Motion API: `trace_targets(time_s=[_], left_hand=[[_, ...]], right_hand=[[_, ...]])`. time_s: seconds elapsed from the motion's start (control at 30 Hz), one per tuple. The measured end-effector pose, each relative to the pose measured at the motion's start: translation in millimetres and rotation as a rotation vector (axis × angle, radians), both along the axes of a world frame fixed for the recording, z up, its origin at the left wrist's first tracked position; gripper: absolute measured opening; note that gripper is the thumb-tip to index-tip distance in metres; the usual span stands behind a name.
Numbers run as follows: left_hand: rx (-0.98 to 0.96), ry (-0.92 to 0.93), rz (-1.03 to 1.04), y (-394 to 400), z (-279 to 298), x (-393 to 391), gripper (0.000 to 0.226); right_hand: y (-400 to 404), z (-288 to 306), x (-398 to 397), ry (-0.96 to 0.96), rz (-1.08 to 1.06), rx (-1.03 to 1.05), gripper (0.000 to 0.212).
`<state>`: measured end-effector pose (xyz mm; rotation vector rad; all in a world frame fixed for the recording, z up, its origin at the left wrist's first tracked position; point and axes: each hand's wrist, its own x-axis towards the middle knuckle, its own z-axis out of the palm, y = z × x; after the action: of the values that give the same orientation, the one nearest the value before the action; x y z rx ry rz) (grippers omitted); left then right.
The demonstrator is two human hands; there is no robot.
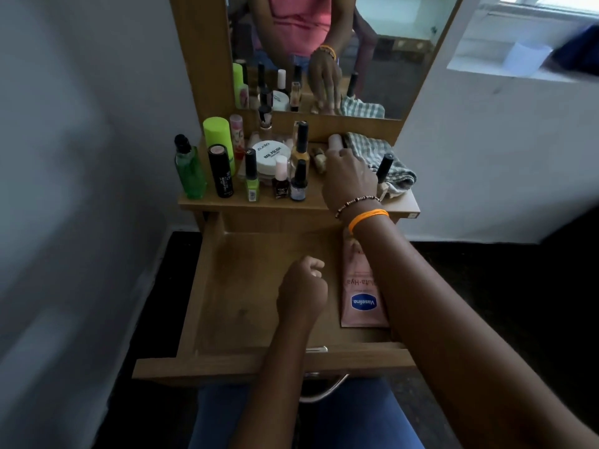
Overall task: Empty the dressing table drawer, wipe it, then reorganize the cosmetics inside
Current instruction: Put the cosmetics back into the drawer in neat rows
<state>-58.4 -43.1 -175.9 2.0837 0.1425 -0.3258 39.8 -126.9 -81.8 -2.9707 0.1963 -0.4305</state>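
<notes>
The wooden drawer (246, 270) is pulled out below the dressing table top (402, 205). A pink Vaseline tube (359, 286) lies along the drawer's right side. My left hand (303, 288) hovers over the drawer's middle with fingers curled and nothing in it. My right hand (348, 176) reaches over the table top and its fingers close round a pale pink bottle (334, 142) by the mirror's base. A checked cloth (376, 157) lies bunched at the right of the top, next to a black-capped bottle (384, 170).
Several cosmetics crowd the top's left: a green bottle (189, 173), a lime can (218, 137), a black tube (220, 171), a white nail polish remover jar (270, 155), small polish bottles (298, 183). A mirror (324, 53) stands behind. My knees sit under the drawer handle (324, 392).
</notes>
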Motion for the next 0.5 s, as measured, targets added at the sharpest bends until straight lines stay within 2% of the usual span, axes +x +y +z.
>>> trace_targets(time_s=[0.13, 0.5], left_hand=[[-0.013, 0.01, 0.011, 0.2, 2.7, 0.5, 0.035], [-0.058, -0.005, 0.03, -1.1, 5.4, 1.4, 0.032]], right_hand=[[-2.5, -10.6, 3.7, -0.036, -0.02, -0.035, 0.041], [-4.1, 4.1, 10.4, -0.148, -0.023, -0.121, 0.024]])
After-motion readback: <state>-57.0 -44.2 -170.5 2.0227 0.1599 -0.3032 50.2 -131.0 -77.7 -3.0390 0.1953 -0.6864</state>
